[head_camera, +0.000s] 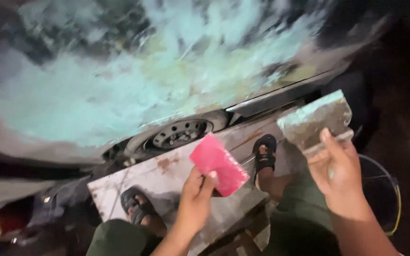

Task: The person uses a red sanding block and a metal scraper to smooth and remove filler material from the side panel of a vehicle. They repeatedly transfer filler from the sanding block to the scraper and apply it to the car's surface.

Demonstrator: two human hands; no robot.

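Left hand: the left hand rises from 6 o'clock, fingers and thumb pinched narrow on the lower edge of a pink card.
Pink card: a flat pink rectangle, tilted with its long side running from 10 o'clock to 4 o'clock, held just below the middle of the view and in front of the board.
Right hand: the right hand sits at 4 o'clock, closed on a scraper, thumb laid along the near face.
Scraper: a wide flat blade smeared with pale green paste, held at 3 o'clock, its top edge sloping up toward 2 o'clock; well apart from the pink card.
Car body: a curved panel fills the upper half from 9 to 1 o'clock, covered with blurred green and grey patches.
Wheel: a wheel with a holed steel rim shows under the panel, just left of centre.
Board: a pale, rust-spotted board lies under the feet, running from 7 o'clock up toward 3 o'clock.
Feet: two feet in black sandals, one at 7 o'clock, the other just right of centre.
Bucket: a dark round bucket with a yellow rim stands at 4 o'clock, behind the right wrist.
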